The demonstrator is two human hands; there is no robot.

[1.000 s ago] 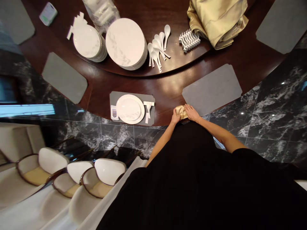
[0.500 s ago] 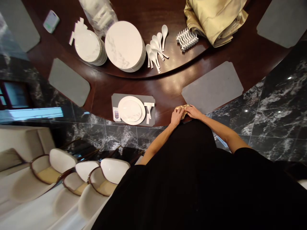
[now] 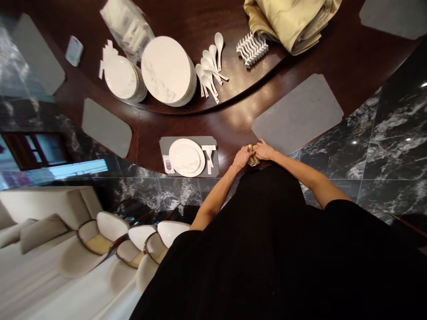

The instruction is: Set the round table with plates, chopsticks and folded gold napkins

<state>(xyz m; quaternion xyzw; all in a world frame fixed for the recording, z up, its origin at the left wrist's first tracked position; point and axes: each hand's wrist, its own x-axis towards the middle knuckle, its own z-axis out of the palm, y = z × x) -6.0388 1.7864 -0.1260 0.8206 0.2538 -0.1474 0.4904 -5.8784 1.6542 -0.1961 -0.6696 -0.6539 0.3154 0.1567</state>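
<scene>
My left hand and right hand both pinch the gold cloth, bunched between them at the edge of the table. A grey mat lies just beside my right hand; left of my left hand sit two stacked plates. Farther out are spoons and a folded gold pile.

The top is plain black — its short sleeves stop above the elbows, its dark cloth shows hardly a fold — and the forearms and hands are bare.
</scene>
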